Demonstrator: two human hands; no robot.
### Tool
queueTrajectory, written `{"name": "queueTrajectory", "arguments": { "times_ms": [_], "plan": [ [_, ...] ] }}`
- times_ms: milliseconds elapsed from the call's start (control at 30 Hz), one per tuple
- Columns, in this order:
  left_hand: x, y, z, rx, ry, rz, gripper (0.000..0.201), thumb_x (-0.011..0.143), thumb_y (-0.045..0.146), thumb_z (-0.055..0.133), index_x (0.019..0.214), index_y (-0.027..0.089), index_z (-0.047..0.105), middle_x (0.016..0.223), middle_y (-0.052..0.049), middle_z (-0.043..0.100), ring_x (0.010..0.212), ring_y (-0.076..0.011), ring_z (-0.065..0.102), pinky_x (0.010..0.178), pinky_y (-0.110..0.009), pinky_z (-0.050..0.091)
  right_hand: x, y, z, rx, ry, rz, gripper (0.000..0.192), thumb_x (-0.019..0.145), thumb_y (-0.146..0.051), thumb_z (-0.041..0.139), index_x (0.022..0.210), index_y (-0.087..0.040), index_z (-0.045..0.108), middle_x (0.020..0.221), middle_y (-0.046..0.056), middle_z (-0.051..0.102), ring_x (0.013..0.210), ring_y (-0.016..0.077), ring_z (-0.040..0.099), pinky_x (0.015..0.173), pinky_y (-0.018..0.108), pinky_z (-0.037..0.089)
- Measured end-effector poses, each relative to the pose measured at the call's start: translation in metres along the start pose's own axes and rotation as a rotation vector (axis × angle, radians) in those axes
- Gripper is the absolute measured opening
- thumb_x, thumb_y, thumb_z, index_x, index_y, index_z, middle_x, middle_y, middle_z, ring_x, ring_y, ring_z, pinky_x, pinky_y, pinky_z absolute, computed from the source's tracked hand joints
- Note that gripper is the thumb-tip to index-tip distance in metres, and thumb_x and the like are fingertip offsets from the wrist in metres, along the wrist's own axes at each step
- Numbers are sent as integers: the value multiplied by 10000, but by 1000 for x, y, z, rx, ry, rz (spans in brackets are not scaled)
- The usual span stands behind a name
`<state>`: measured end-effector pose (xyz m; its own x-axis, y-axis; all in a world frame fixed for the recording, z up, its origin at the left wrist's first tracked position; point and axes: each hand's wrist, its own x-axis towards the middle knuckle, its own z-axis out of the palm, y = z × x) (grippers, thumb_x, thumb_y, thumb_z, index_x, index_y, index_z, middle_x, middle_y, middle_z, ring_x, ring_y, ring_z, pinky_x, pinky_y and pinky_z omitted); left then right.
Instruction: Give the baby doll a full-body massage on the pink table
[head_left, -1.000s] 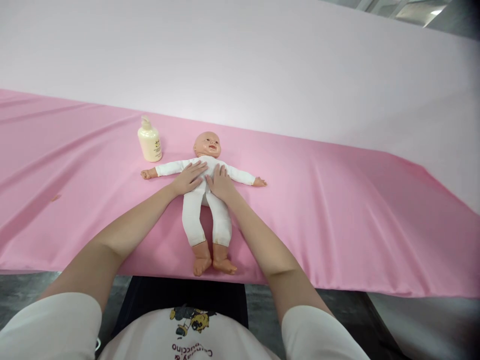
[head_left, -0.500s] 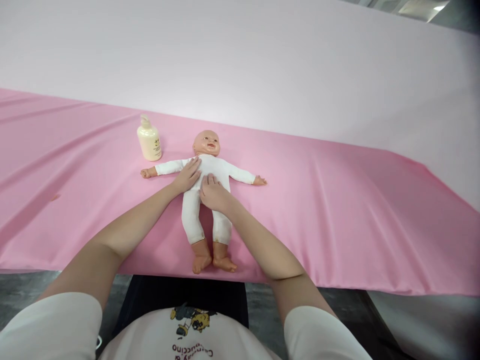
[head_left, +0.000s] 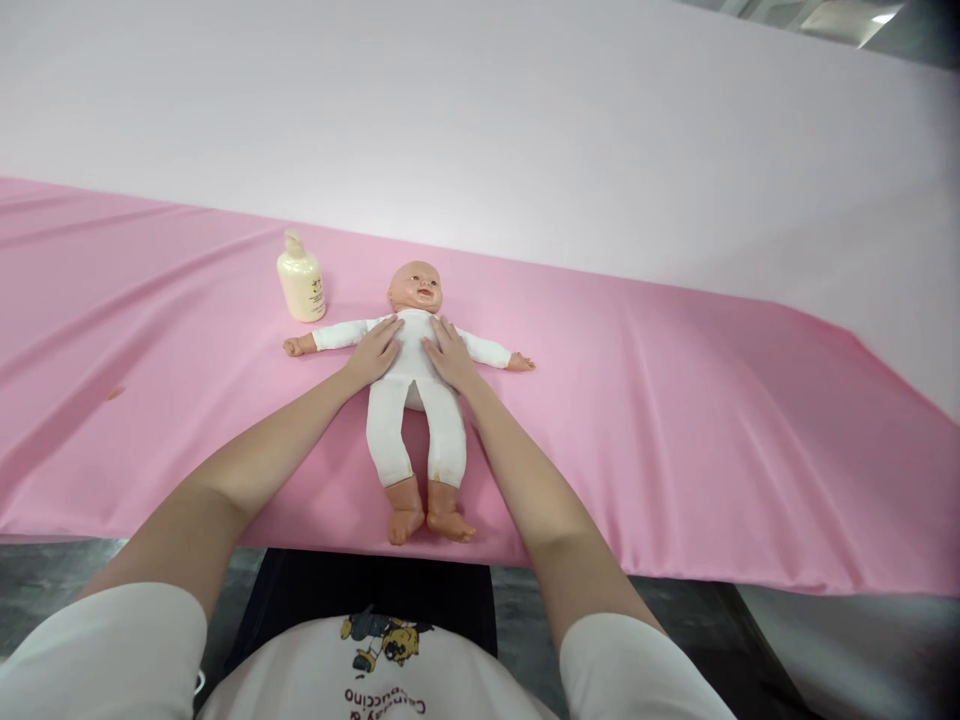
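Plastic doll [head_left: 417, 385] in soft white suit lies on smooth pink cloth [head_left: 675, 420]. Left hand [head_left: 375, 352] and right hand [head_left: 450, 357] rest flat, fingers spread; the right has uncurled and slid chestward.

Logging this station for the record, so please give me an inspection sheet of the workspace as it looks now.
Surface: pink cloth, wrinkled, draped over the near edge.
Job's things: doll in white suit, on its back, arms spread.
Clutter: cream pump bottle, upright, beside the doll's head.
Hands: left hand and right hand flat on the doll's chest, fingers open.
Cables: nothing seen.
Surroundings: pale backdrop; grey floor.
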<state>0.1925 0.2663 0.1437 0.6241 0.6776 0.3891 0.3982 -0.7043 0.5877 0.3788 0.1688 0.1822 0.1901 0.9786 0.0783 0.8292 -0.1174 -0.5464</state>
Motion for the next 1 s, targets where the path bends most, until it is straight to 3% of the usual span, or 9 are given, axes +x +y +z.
{"name": "queueTrajectory", "arguments": {
  "times_ms": [133, 267, 367, 500, 633, 867, 1000],
  "plan": [
    [-1, 9, -8, 162, 75, -87, 442, 1001, 294, 387, 1369, 141, 578, 1411, -177, 595, 1334, -318, 545, 1193, -541, 388, -7, -5, 0, -99, 101, 91, 708, 1036, -502, 369, 1589, -63, 313, 1660, 207, 337, 1550, 341, 322, 1259, 464, 272],
    [-1, 15, -12, 229, 77, -209, 376, 1001, 249, 389, 1291, 135, 598, 1240, -195, 632, 1128, -322, 637, 1055, -518, 485, -17, -23, -3, -302, 176, 164, 601, 1044, -473, 372, 1285, 24, 610, 1267, 286, 682, 1224, 383, 641, 1064, 471, 458],
    [-2, 20, -14, 214, 34, -270, 376, 1012, 253, 376, 1314, 136, 565, 1140, -184, 675, 1007, -308, 678, 972, -466, 515, -24, -34, -6, -347, 149, 222, 594, 1057, -458, 339, 1127, 16, 691, 1042, 287, 745, 1013, 378, 725, 901, 461, 518],
    [-4, 26, -17, 269, 6, -304, 409, 1018, 282, 361, 1349, 129, 544, 930, -150, 732, 926, -322, 692, 889, -447, 523, -28, -40, -9, -313, 124, 262, 628, 1066, -467, 338, 1099, 44, 701, 1007, 308, 745, 976, 368, 731, 867, 447, 517],
    [-5, 27, -17, 337, 22, -273, 422, 1005, 268, 377, 1352, 111, 558, 992, -180, 738, 1013, -343, 683, 937, -459, 509, -30, -43, -9, -309, 88, 282, 652, 1070, -460, 313, 1130, 64, 695, 1069, 332, 728, 1066, 421, 707, 942, 520, 494],
    [-5, 24, -14, 352, 36, -239, 433, 1006, 276, 377, 1354, 100, 564, 997, -177, 734, 975, -321, 685, 919, -447, 518, -31, -44, -2, -313, 96, 393, 704, 1050, -512, 314, 1290, 95, 576, 1264, 370, 642, 1239, 460, 625, 1021, 560, 478],
    [-6, 23, -12, 376, 48, -243, 430, 1010, 275, 371, 1349, 96, 565, 1137, -209, 660, 1016, -316, 665, 945, -461, 514, -27, -35, 0, -254, 103, 479, 747, 1020, -572, 349, 1375, 72, 477, 1326, 385, 596, 1328, 510, 540, 1065, 661, 410]
  ]
}}
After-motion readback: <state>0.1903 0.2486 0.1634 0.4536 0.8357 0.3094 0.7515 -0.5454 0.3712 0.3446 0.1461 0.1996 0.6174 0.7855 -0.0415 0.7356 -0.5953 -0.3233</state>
